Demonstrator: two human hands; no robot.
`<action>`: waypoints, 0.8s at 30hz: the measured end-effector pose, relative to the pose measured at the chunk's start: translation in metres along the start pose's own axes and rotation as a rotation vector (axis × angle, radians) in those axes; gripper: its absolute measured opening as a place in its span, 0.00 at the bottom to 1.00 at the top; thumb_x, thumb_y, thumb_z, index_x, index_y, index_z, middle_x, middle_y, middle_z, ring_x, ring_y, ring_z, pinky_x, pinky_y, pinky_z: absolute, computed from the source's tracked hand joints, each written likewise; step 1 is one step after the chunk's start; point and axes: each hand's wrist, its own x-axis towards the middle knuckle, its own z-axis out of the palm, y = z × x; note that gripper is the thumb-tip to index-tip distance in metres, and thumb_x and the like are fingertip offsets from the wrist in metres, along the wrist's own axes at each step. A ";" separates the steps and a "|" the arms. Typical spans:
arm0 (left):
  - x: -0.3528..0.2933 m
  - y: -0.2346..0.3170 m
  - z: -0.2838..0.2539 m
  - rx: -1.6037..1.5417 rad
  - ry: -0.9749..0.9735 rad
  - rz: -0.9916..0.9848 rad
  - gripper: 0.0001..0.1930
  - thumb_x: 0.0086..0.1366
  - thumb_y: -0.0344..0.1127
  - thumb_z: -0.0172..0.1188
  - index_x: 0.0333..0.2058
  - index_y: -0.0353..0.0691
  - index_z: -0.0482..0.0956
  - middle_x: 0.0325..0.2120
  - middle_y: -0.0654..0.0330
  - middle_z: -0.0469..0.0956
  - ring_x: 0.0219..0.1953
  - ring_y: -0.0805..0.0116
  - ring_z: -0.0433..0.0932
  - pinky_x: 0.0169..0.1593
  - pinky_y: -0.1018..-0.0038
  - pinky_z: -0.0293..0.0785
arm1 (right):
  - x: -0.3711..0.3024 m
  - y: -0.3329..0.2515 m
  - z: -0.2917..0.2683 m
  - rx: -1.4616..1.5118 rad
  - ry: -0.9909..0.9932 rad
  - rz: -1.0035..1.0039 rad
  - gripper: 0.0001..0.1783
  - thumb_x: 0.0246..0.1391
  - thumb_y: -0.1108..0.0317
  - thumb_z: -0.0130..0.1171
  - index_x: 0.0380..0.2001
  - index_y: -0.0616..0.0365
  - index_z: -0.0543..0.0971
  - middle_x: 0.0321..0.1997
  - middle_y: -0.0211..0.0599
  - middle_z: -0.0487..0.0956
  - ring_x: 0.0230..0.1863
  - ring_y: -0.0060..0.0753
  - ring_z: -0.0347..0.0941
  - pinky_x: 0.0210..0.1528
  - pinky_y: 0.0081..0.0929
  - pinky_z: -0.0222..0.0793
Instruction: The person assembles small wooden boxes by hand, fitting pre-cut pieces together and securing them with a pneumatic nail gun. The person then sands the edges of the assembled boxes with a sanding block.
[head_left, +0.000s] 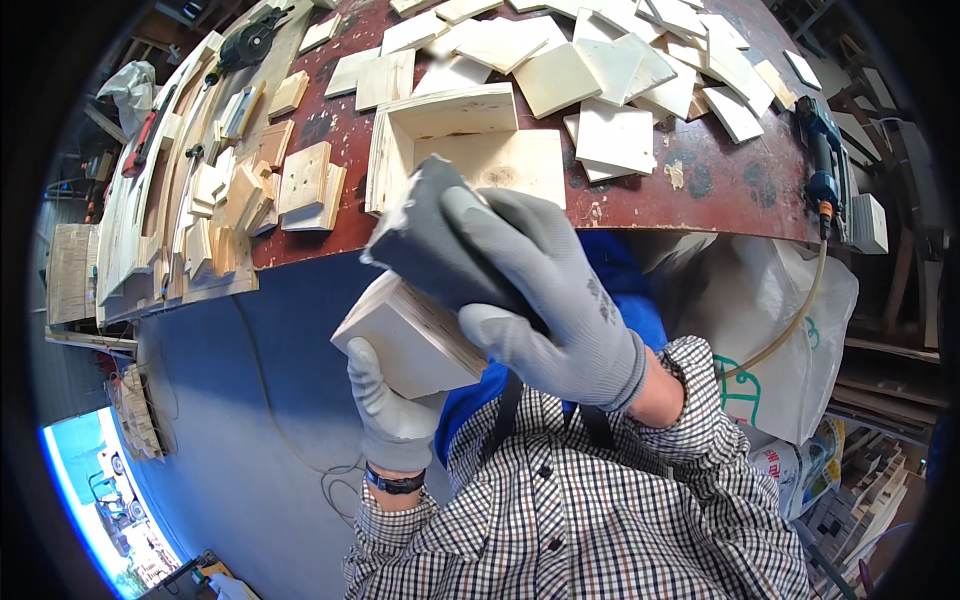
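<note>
My right hand, in a grey knit glove, is closed around a dark grey sanding block with a rough, pale-edged end. Just below the block is a small pale wooden box, held up in front of the table's edge. My left hand, gloved as well, grips this box from its lower left, thumb along the side. The block overlaps the box's upper edge here; whether they touch I cannot tell. Beyond my hands an open-sided wooden box rests on the red table, partly hidden by the block.
Many thin wooden panels lie heaped across the table's far side. Small wood blocks stand at the left, by long boards. A blue air tool with a hose sits at the right edge, above a white plastic sack.
</note>
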 end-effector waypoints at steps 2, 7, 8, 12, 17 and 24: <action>-0.003 -0.006 -0.011 -0.070 0.122 -0.008 0.40 0.69 0.68 0.63 0.70 0.49 0.70 0.66 0.57 0.75 0.68 0.55 0.73 0.71 0.49 0.71 | 0.008 -0.007 0.018 -0.069 -0.033 -0.046 0.40 0.64 0.51 0.62 0.74 0.58 0.69 0.66 0.63 0.69 0.63 0.64 0.68 0.70 0.53 0.61; 0.015 0.008 0.000 -0.009 0.045 0.013 0.45 0.68 0.66 0.66 0.73 0.43 0.66 0.70 0.53 0.72 0.71 0.51 0.71 0.71 0.47 0.71 | -0.069 0.020 0.009 0.033 -0.108 0.068 0.41 0.68 0.51 0.60 0.75 0.64 0.65 0.71 0.63 0.66 0.69 0.62 0.66 0.73 0.51 0.61; 0.017 0.010 -0.011 0.011 0.055 -0.011 0.47 0.67 0.68 0.65 0.74 0.42 0.64 0.71 0.53 0.71 0.71 0.50 0.71 0.71 0.47 0.71 | -0.080 0.025 0.006 0.101 -0.114 0.113 0.41 0.68 0.52 0.60 0.75 0.66 0.64 0.72 0.63 0.66 0.69 0.61 0.66 0.74 0.50 0.61; 0.009 0.005 -0.003 0.046 0.022 -0.029 0.50 0.66 0.71 0.64 0.74 0.42 0.62 0.70 0.54 0.70 0.70 0.52 0.72 0.69 0.48 0.73 | -0.040 0.014 -0.005 0.070 0.047 0.181 0.42 0.62 0.58 0.62 0.74 0.67 0.65 0.69 0.63 0.69 0.68 0.59 0.67 0.73 0.47 0.61; 0.009 -0.010 -0.006 -0.046 -0.013 -0.022 0.44 0.70 0.69 0.61 0.72 0.43 0.67 0.65 0.55 0.75 0.68 0.55 0.73 0.68 0.48 0.74 | 0.001 -0.007 0.016 -0.152 0.073 0.011 0.40 0.62 0.52 0.63 0.74 0.55 0.69 0.67 0.65 0.69 0.64 0.65 0.68 0.69 0.54 0.61; 0.035 0.008 -0.010 -0.137 0.012 0.041 0.46 0.68 0.74 0.59 0.74 0.50 0.65 0.69 0.56 0.71 0.67 0.53 0.71 0.69 0.50 0.67 | -0.077 0.028 0.006 0.183 0.075 0.172 0.40 0.67 0.56 0.60 0.74 0.70 0.64 0.71 0.62 0.67 0.68 0.60 0.67 0.74 0.48 0.60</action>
